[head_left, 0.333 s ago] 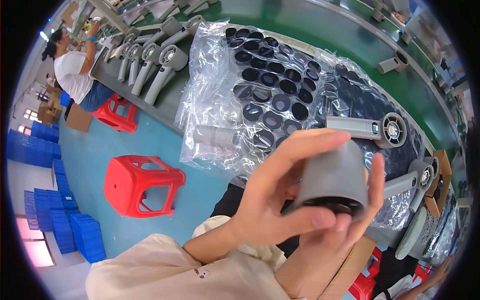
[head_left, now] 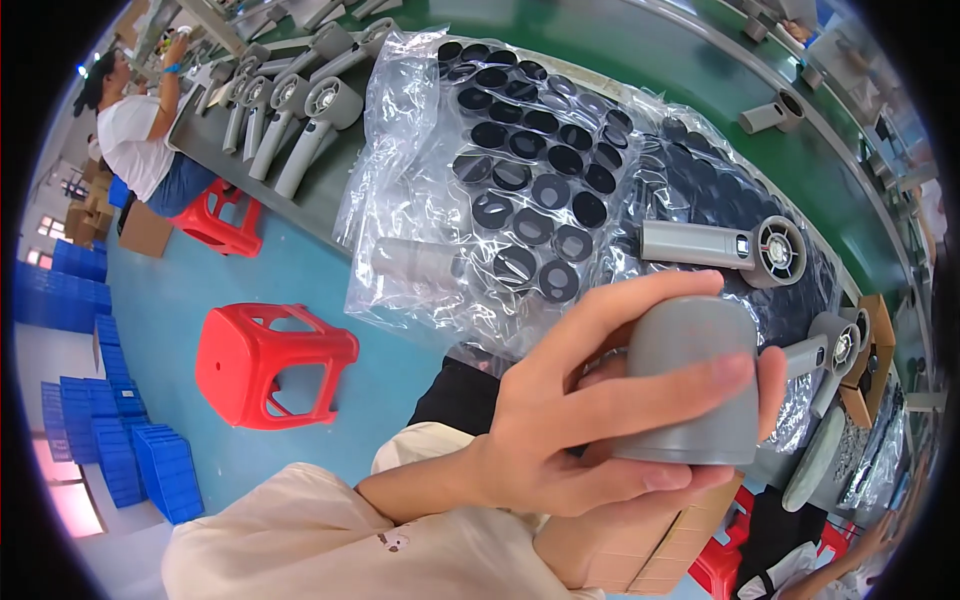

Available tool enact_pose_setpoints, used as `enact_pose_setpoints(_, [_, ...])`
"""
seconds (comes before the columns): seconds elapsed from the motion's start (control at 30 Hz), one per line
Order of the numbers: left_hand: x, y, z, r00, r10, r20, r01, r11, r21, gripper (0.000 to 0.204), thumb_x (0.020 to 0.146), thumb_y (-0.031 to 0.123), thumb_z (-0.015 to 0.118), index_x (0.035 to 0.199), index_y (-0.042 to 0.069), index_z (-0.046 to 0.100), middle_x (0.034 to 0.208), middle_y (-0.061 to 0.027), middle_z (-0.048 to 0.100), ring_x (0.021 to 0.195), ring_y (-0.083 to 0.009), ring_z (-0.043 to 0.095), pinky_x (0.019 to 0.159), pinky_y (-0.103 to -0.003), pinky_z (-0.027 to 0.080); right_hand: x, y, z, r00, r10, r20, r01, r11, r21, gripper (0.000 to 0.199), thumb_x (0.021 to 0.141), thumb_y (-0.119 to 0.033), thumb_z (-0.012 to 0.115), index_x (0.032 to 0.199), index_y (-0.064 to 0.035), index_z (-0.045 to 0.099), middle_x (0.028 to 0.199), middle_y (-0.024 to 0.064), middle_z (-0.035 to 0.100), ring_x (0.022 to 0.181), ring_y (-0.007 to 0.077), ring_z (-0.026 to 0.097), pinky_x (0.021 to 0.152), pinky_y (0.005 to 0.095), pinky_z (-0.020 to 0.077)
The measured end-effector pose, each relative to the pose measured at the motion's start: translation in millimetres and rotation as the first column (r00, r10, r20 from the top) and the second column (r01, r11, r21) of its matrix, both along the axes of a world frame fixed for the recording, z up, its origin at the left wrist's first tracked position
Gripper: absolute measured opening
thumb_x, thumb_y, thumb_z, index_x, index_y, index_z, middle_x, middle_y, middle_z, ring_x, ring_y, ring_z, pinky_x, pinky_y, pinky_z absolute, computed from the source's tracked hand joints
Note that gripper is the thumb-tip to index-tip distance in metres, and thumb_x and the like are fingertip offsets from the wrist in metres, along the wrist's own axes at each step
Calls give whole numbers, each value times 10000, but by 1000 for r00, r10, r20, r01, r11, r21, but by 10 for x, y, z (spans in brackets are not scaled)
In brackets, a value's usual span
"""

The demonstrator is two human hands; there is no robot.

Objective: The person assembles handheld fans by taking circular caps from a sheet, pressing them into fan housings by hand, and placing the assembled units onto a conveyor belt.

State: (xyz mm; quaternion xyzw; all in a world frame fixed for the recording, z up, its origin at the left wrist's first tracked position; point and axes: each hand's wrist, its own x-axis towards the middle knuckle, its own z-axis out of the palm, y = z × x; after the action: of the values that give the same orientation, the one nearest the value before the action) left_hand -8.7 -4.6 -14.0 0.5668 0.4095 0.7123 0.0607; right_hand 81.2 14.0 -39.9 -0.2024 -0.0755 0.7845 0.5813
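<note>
My left hand (head_left: 545,420) is closed around the grey, rounded head of a handheld fan (head_left: 690,400), its fingers lying across the smooth side. Beneath and behind it, my right hand (head_left: 625,512) grips the same fan; most of it is hidden, with one fingertip showing at the right edge. The fan's handle is out of sight. Just beyond my hands another grey handheld fan (head_left: 700,245) lies on clear plastic bags (head_left: 415,200). Under the film sit several rows of round black discs (head_left: 548,192).
More grey fans (head_left: 300,140) stand on the bench at the far left, where a person (head_left: 140,130) sits working. A red stool (head_left: 270,365) is on the blue floor. Blue crates (head_left: 165,470) are stacked far left. At right are a cardboard box (head_left: 872,360) and another fan (head_left: 835,345).
The fan head has turned in my hands, so its dark open end no longer shows. It has shifted slightly right, and a left finger now lies across its side.
</note>
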Motion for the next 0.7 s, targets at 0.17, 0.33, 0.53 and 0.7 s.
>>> enact_pose_setpoints(0.17, [111,293,-152,907,370,-200,-238,843,482,347,792,129,680,1130,100,609,1158,-228,570,855,-444,644,670,-411,566,-247,-115,257,776,-535,335,171,690,704,405,921,-319,534,1167,-1,486,1167,165,529,1025,254,568,850,327,468])
enact_pose_setpoints(0.33, [-186,-44,94,977,-151,149,199,893,-403,416,810,150,689,1186,-14,617,1278,-248,528,1138,-340,556,930,-359,450,86,146,101,656,-329,679,-231,769,596,622,928,-403,555,1361,5,373,1341,146,445,1194,260,484,990,371,413])
enact_pose_setpoints(0.53, [-239,-197,132,961,-136,-239,157,985,71,537,774,219,731,1223,-36,583,1201,-233,581,1139,-327,556,905,-387,471,255,97,324,587,-487,647,4,801,599,753,800,-489,701,1274,30,431,1126,241,567,1107,292,541,917,401,458])
enact_pose_setpoints(0.7, [-17,-260,180,968,-249,39,234,832,-504,846,732,364,786,1357,-51,393,1285,-252,505,1209,-316,499,975,-395,412,164,114,175,617,-586,526,159,747,646,835,815,-532,660,1365,-38,273,1208,282,471,1051,308,550,846,440,487])
